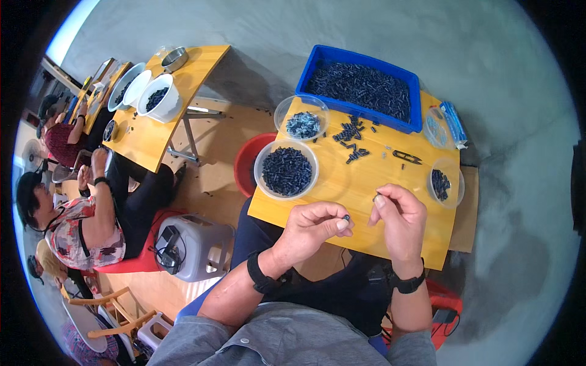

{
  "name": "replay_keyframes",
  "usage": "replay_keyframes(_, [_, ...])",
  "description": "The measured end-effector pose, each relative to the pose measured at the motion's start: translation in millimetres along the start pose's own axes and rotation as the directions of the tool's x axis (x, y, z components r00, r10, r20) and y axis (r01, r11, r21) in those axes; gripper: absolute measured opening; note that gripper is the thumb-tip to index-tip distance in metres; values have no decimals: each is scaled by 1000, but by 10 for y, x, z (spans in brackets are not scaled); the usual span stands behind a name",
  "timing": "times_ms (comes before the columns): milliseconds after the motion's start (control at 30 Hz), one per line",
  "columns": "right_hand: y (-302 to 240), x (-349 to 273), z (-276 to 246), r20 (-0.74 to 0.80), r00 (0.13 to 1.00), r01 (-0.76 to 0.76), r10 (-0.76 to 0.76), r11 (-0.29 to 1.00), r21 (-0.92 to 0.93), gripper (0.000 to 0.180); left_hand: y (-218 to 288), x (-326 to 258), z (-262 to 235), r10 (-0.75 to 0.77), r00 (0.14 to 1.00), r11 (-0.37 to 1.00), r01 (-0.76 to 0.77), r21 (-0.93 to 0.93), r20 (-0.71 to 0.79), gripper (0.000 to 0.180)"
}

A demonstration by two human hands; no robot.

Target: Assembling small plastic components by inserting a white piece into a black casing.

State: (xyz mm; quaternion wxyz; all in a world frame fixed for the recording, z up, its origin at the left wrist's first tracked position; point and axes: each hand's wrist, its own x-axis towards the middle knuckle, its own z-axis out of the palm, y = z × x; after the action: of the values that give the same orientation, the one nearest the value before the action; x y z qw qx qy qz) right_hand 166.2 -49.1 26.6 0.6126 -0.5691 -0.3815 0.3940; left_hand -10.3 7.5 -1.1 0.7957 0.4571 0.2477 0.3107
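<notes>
Left hand point(314, 229): pinching small dark piece point(346, 218) above near edge of table point(351, 183). Right hand point(401, 215): pinched closed, contents unclear. Seemingly done: left-edge bowl point(284, 196), filled. Remaining, apparently: far-edge blue tray point(415, 100), heaped.

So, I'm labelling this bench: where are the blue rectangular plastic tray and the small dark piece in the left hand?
Blue rectangular plastic tray point(416, 104), head view: right wall.
Small dark piece point(346, 218), head view: visible end.

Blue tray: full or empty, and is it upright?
Upright and well filled: the blue tray stands on its base, and dark pieces spread across its inside. How deep they lie, I cannot tell.
</notes>
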Motion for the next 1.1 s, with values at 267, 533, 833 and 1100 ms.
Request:
replay_keyframes(267, [-272, -240, 251, 157, 969, 201, -191, 979, -46, 10, 157, -126, 51, 66, 998, 998, -66, 6, 1, 10])
replay_keyframes(533, [-341, -226, 285, 193, 948, 282, -255, 951, -128, 11, 259, -154, 96, 102, 995, 995, -102, -9, 16, 11])
replay_keyframes(833, [-329, -196, 309, 206, 940, 305, -271, 939, -158, 10, 284, -131, 60, 71, 997, 997, -71, 26, 5, 9])
replay_keyframes(1100, [-282, -121, 254, 259, 919, 343, -299, 927, -149, 9, 232, -72, 25, 41, 999, 999, -41, 6, 31, 10])
